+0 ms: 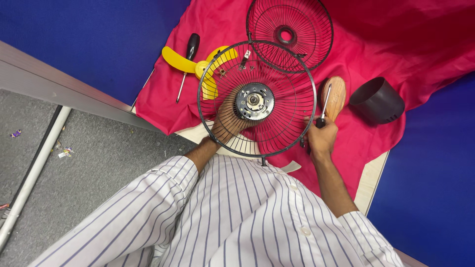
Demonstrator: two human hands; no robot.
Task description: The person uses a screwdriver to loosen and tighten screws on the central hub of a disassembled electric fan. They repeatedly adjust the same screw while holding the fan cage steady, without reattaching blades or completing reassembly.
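You had your left hand (228, 118) clamped behind the wire guard (257, 99) at its motor hub (254, 101), right hand (321, 138) gripping a screwdriver (324, 106) at 3 o'clock — I'd have kept it square.

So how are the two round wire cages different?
The near wire cage is held up by the left hand and has a metal motor hub in its middle; the far wire cage lies on the red cloth with only an open ring at its centre. The near cage looks bigger in the picture and overlaps the far one. Both are round, dark and made of thin wire spokes.
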